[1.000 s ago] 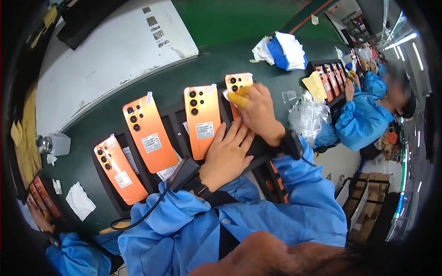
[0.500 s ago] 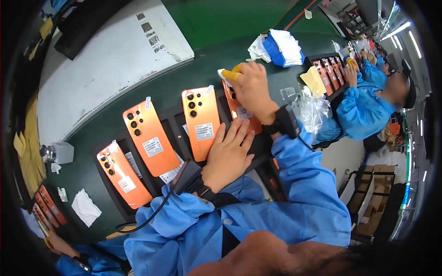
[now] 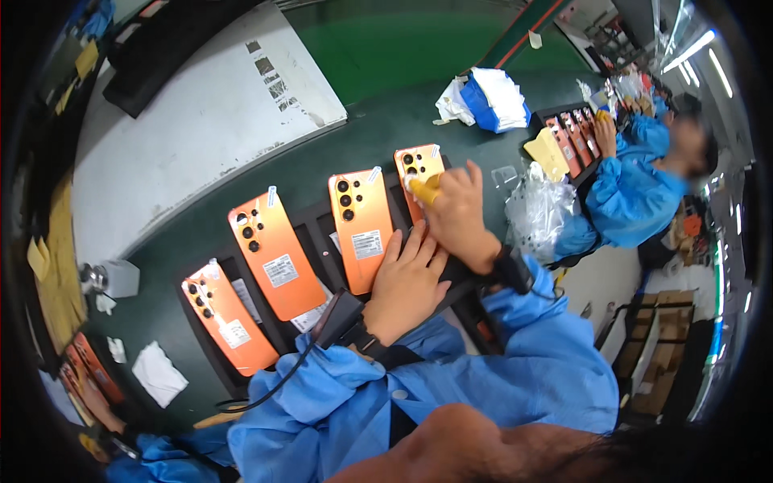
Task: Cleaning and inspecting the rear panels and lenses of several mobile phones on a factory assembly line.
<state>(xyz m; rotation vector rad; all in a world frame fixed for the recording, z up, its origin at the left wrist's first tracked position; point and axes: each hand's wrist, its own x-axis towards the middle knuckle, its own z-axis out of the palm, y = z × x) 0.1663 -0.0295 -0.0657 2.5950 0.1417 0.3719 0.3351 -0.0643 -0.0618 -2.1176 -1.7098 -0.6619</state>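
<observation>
Four-cornered orange phones lie back up in a row in a black tray [image 3: 303, 211]. Over the camera end of the rightmost phone [image 3: 419, 154], my right hand [image 3: 463, 213] wears yellow finger covers and pinches a small white wipe [image 3: 408, 183] against its back. My left hand [image 3: 405, 283] rests with fingers spread across that phone's lower part, hiding much of it. Just left of my left hand is a second phone [image 3: 362, 221], with a white label and a clear film tab. Further left lie a third phone [image 3: 270, 258] and a fourth phone [image 3: 225, 315].
A blue and white pack of wipes [image 3: 497, 101] sits at the back of the green table. Clear plastic bags [image 3: 538, 211] lie right, near a co-worker [image 3: 636, 197] handling another phone tray. A white cloth [image 3: 159, 374] and a small bottle [image 3: 119, 279] are left, where another person's hand shows.
My right hand has moved from the rightmost phone's top edge down over its cameras, uncovering its upper end. My left hand stays put. The whole view has shifted slightly.
</observation>
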